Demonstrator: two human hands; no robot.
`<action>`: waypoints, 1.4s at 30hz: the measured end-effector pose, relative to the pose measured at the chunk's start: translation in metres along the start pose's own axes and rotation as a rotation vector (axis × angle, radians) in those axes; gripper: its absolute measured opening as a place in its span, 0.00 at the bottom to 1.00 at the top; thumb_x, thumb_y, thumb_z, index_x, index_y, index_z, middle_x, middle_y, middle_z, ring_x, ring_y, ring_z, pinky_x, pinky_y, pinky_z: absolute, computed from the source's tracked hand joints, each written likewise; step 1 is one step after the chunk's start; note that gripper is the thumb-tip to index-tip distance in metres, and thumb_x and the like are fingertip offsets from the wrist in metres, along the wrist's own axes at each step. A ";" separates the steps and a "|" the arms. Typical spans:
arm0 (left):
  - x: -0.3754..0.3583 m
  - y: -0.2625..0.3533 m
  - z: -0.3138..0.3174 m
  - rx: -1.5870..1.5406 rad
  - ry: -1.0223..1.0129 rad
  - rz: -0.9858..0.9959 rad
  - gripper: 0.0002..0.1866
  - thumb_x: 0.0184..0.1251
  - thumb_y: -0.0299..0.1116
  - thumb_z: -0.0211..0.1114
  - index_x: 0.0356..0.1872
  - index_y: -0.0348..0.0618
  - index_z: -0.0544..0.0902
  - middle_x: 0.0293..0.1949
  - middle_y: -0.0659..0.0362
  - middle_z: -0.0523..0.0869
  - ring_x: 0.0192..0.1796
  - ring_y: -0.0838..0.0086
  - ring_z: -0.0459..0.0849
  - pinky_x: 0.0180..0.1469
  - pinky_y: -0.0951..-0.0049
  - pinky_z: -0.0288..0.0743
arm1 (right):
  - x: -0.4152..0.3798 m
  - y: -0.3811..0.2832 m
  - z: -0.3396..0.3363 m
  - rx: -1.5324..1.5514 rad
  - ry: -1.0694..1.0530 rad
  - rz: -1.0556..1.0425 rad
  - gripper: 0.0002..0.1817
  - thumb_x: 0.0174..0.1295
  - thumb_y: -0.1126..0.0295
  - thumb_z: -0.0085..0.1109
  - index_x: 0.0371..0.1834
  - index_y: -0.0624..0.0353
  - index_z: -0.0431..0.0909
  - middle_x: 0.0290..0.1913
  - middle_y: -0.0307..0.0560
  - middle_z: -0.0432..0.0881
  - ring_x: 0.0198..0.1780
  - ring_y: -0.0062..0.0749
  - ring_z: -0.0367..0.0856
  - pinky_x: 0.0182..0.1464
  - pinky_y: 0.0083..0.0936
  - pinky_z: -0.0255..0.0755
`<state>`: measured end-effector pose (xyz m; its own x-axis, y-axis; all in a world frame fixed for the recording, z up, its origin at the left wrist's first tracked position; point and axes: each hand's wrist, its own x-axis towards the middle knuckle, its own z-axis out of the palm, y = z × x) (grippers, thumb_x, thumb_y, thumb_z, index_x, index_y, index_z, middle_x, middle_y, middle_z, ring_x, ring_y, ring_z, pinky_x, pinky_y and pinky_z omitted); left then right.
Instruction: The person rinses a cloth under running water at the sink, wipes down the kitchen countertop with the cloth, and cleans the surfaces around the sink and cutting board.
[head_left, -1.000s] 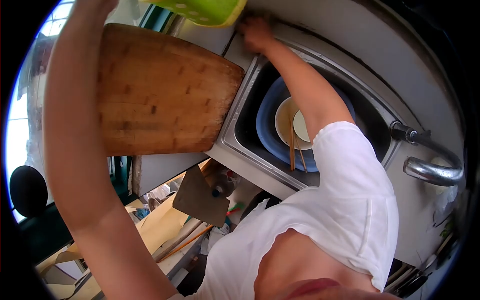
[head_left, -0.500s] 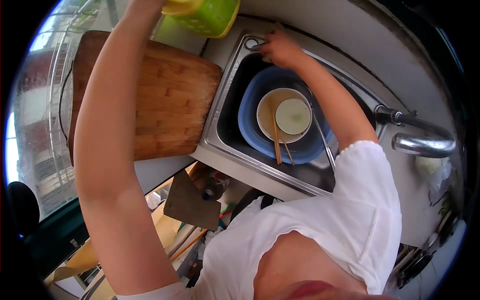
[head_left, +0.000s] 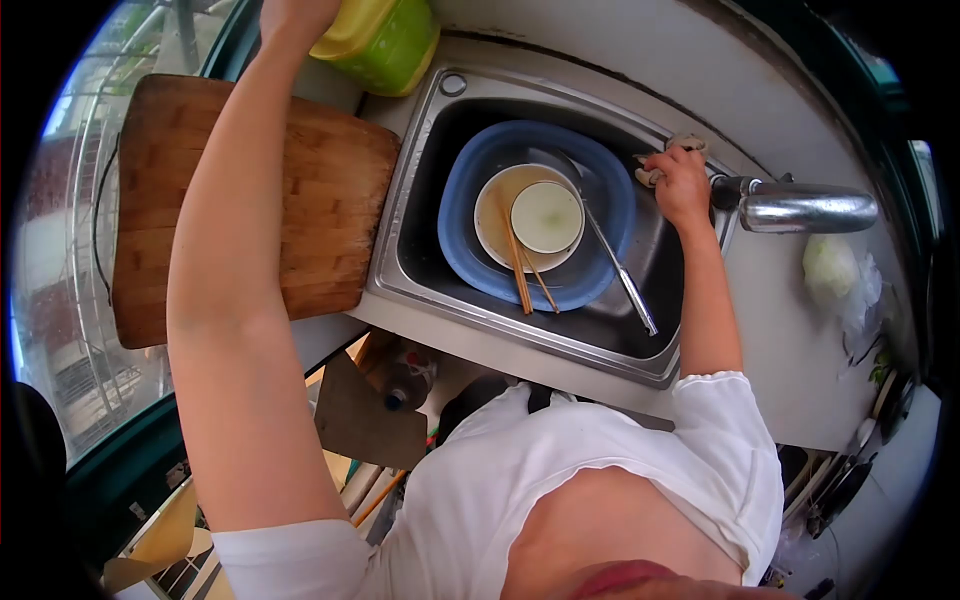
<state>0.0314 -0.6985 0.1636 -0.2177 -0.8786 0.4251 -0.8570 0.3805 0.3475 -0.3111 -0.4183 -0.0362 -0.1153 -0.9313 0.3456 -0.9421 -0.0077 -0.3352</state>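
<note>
At the top edge of the view my left hand (head_left: 300, 18) is against a green plastic container (head_left: 392, 50) with a yellow top; its fingers are partly cut off, but they seem to grip it. My right hand (head_left: 681, 185) is closed on a crumpled, light brown cloth (head_left: 688, 144), pressed to the sink's back rim near the faucet. In the steel sink (head_left: 415, 225) stands a blue basin (head_left: 460, 240). Inside it are a white bowl (head_left: 487, 215), a smaller pale bowl (head_left: 547, 217) and chopsticks (head_left: 518, 265). A long metal-handled utensil (head_left: 622, 268) leans over the basin's edge.
A wooden cutting board (head_left: 335, 200) lies left of the sink. The faucet (head_left: 810, 208) juts out at the right. Beyond it, a pale round vegetable (head_left: 830, 268) and a plastic bag (head_left: 862, 310) are on the counter. A bottle (head_left: 408, 382) is below the counter.
My right hand has moved from the sink's back left corner along the back rim to the right, and the cloth now shows. The view has shifted. My left hand stays by the green container.
</note>
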 end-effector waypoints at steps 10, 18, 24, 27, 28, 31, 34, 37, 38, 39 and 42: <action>-0.062 0.026 -0.145 0.299 0.168 0.379 0.29 0.55 0.42 0.63 0.56 0.37 0.70 0.54 0.44 0.72 0.58 0.50 0.68 0.61 0.60 0.62 | -0.015 -0.037 -0.002 0.284 0.070 0.008 0.14 0.42 0.80 0.46 0.30 0.55 0.80 0.34 0.43 0.78 0.40 0.43 0.72 0.46 0.31 0.67; -0.125 -0.065 -0.231 0.575 0.080 -0.197 0.25 0.58 0.45 0.59 0.50 0.34 0.76 0.49 0.44 0.78 0.52 0.54 0.75 0.58 0.61 0.65 | -0.012 -0.084 -0.002 0.527 0.009 0.006 0.13 0.42 0.80 0.46 0.30 0.58 0.79 0.33 0.45 0.76 0.40 0.40 0.72 0.46 0.28 0.66; -0.118 -0.089 -0.240 0.230 0.060 -0.296 0.17 0.59 0.42 0.58 0.33 0.34 0.80 0.30 0.45 0.82 0.37 0.57 0.81 0.43 0.62 0.72 | -0.016 -0.119 0.005 0.658 -0.059 -0.054 0.13 0.42 0.80 0.45 0.30 0.59 0.79 0.34 0.45 0.78 0.40 0.38 0.73 0.47 0.27 0.66; -0.125 -0.062 -0.254 0.308 0.011 -0.220 0.10 0.59 0.33 0.55 0.35 0.36 0.76 0.30 0.44 0.81 0.38 0.55 0.81 0.43 0.62 0.71 | -0.022 -0.124 0.014 0.717 -0.130 -0.025 0.14 0.43 0.80 0.45 0.32 0.59 0.79 0.35 0.45 0.79 0.41 0.37 0.74 0.48 0.26 0.66; -0.130 -0.051 -0.257 0.307 -0.002 -0.134 0.10 0.59 0.32 0.54 0.36 0.36 0.76 0.31 0.43 0.81 0.40 0.55 0.81 0.44 0.62 0.71 | -0.025 -0.126 0.020 0.768 -0.137 0.009 0.16 0.43 0.81 0.45 0.34 0.59 0.79 0.36 0.45 0.78 0.42 0.37 0.74 0.48 0.25 0.67; -0.144 -0.027 -0.263 0.355 -0.025 0.047 0.09 0.59 0.29 0.53 0.38 0.37 0.75 0.34 0.43 0.81 0.43 0.56 0.80 0.46 0.62 0.70 | -0.022 -0.148 0.025 0.985 -0.182 0.102 0.19 0.44 0.81 0.45 0.41 0.60 0.78 0.39 0.45 0.78 0.44 0.33 0.75 0.49 0.23 0.68; -0.157 -0.020 -0.269 0.496 -0.065 0.042 0.11 0.59 0.30 0.55 0.43 0.40 0.75 0.40 0.46 0.81 0.46 0.58 0.80 0.49 0.62 0.71 | -0.009 -0.170 0.024 1.096 -0.179 0.151 0.21 0.48 0.79 0.47 0.48 0.60 0.73 0.41 0.45 0.77 0.42 0.28 0.76 0.47 0.21 0.69; -0.186 -0.009 -0.287 0.608 -0.084 0.033 0.14 0.62 0.31 0.57 0.49 0.45 0.75 0.43 0.55 0.83 0.43 0.64 0.83 0.46 0.65 0.74 | 0.013 -0.193 0.038 1.141 -0.013 0.145 0.18 0.50 0.77 0.51 0.47 0.61 0.69 0.39 0.44 0.76 0.39 0.25 0.75 0.44 0.20 0.70; -0.199 0.003 -0.294 0.625 -0.021 0.064 0.11 0.63 0.29 0.56 0.47 0.44 0.75 0.41 0.56 0.84 0.39 0.67 0.85 0.42 0.66 0.76 | 0.023 -0.200 0.044 1.095 0.034 0.142 0.15 0.50 0.75 0.53 0.43 0.62 0.69 0.37 0.44 0.76 0.37 0.25 0.75 0.42 0.21 0.71; -0.209 0.013 -0.304 0.536 0.001 0.021 0.10 0.61 0.26 0.56 0.44 0.41 0.75 0.38 0.56 0.84 0.36 0.66 0.84 0.41 0.67 0.76 | 0.034 -0.213 0.046 1.097 0.042 0.150 0.15 0.49 0.74 0.54 0.42 0.62 0.69 0.35 0.45 0.77 0.36 0.27 0.76 0.41 0.23 0.71; -0.233 0.023 -0.339 0.394 0.022 -0.137 0.07 0.60 0.20 0.53 0.40 0.37 0.74 0.37 0.57 0.84 0.34 0.74 0.84 0.35 0.75 0.75 | 0.075 -0.251 0.061 1.017 0.063 0.046 0.16 0.49 0.69 0.56 0.41 0.62 0.69 0.34 0.51 0.78 0.35 0.38 0.78 0.40 0.28 0.72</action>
<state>0.2206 -0.3871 0.3556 -0.0829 -0.9056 0.4160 -0.9914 0.1173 0.0579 -0.0637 -0.5088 0.0204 -0.1889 -0.9177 0.3495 -0.2262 -0.3057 -0.9249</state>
